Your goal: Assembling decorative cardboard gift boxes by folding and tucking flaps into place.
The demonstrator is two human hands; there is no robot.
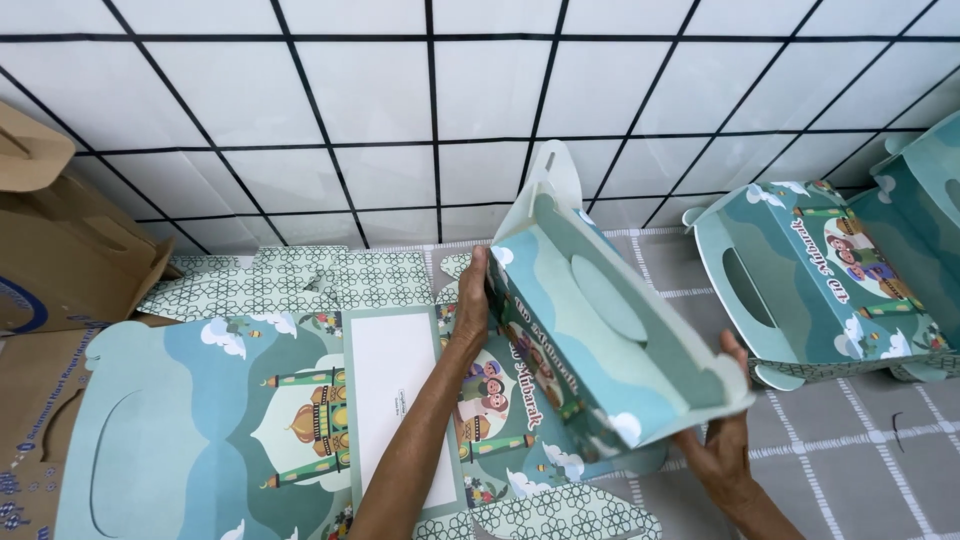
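both hands (600,385) grip the half-folded box (600,320); right hand's (725,440) fingers hidden beneath it.

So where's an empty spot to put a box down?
Bare grey mat lies at the right, below the finished box and beside the right hand. It is crowded at the left, where flat box sheets and brown cardboard cover the floor.

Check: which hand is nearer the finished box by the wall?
Right. The right hand under the half-folded box is closer to the finished box; the left hand grips that box's far side.
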